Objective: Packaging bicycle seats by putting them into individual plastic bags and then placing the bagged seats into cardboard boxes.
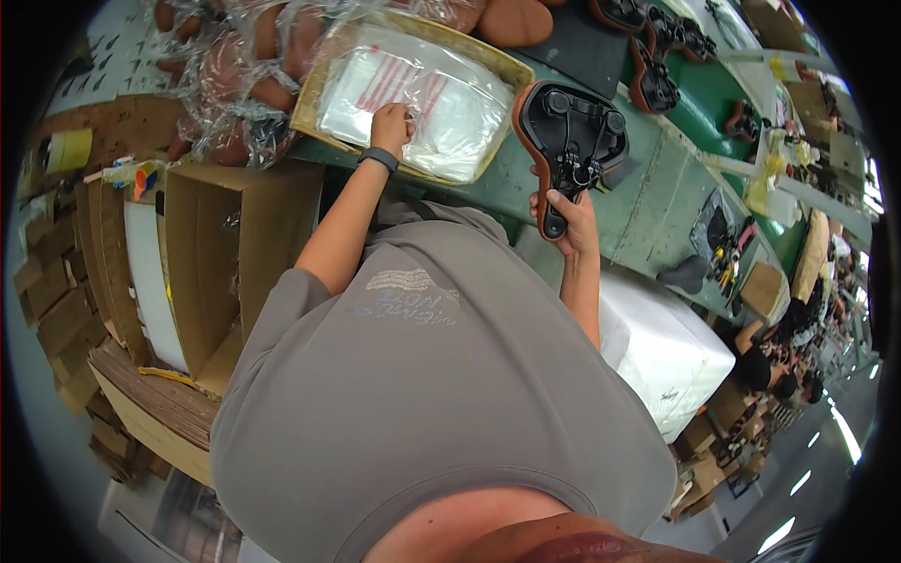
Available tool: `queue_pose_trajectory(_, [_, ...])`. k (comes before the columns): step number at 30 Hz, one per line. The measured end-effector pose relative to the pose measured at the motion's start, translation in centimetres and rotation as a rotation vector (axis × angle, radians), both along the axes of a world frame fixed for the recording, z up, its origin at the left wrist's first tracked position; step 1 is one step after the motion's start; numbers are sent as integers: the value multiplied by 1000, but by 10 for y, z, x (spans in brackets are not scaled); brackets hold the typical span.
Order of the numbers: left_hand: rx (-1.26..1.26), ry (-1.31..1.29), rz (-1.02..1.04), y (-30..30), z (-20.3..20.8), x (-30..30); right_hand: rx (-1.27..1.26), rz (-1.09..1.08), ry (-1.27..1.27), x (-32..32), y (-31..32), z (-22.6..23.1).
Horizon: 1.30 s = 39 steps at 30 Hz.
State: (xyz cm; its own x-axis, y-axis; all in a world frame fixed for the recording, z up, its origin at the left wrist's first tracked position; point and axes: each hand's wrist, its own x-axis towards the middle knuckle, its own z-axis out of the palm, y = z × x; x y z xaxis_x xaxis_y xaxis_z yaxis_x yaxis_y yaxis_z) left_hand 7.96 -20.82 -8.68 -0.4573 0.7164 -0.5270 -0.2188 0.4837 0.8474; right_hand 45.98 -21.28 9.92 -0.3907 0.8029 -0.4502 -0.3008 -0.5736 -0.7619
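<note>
In my right hand [571,218] is a bicycle saddle [574,131], gripped by its narrow nose. Its black underside with springs and metal fittings faces me, and a brown cover edge shows along the side. My left hand [392,129], with a dark band on its wrist, rests over a stack of clear plastic bags [460,113] with red print. Its fingers are curled and pinch the top bag. The stack lies in a shallow, yellowish cardboard box [310,105] on the green workbench [493,199].
Brown saddles wrapped in clear plastic [230,70] are heaped at the far left. More saddles [654,80] lie upside down at the far right. Open cardboard boxes [202,272] stand on my left; a large white wrapped package [662,342] is on my right. Tools [727,253] lie farther right.
</note>
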Motion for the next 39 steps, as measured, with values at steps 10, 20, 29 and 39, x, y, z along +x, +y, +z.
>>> queue_pose_trajectory(10, [69, 864, -315, -77, 96, -93, 64, 99, 175, -123, -30, 33])
queue_pose_trajectory(20, [321, 296, -14, -181, 171, -126, -80, 440, 144, -278, -88, 63])
queue_pose_trajectory(29, [441, -142, 115, -283, 138, -194, -123, 557, -25, -361, -150, 65])
queue_pose_trajectory(39, [343, -183, 516, -395, 119, -238, -178, 738, 92, -466, -198, 75])
